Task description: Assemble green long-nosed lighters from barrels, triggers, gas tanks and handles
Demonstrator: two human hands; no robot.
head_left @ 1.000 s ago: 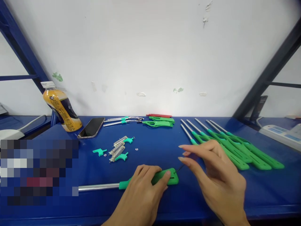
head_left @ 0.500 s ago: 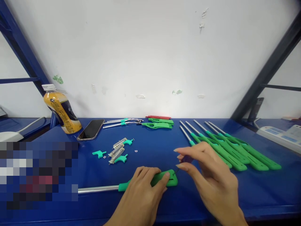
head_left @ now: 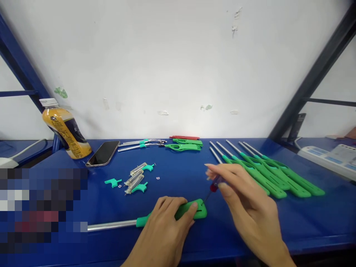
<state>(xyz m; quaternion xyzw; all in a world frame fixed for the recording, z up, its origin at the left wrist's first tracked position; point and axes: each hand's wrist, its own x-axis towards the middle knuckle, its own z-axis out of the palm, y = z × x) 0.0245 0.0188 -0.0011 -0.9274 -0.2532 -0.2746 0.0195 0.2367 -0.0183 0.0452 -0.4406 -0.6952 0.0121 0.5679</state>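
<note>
A long green lighter [head_left: 198,210] with a silver tube lies across the blue bench [head_left: 178,170] near the front edge. My left hand [head_left: 167,226] presses down on its green handle, fingers curled over it. My right hand [head_left: 244,207] pinches a small screwdriver [head_left: 214,186] with a red and blue handle. The screwdriver's thin tip points down at the handle's right end.
Several finished green lighters [head_left: 267,172] lie in a row on the right. Small teal and clear parts [head_left: 136,177] sit left of centre. A phone [head_left: 102,153], an orange bottle [head_left: 65,129] and more green pieces [head_left: 183,144] rest near the wall. A white power strip [head_left: 330,157] is far right.
My right hand has closed its fingers on the screwdriver and raised it, so the red handle now shows. The left hand has kept its hold on the lighter.
</note>
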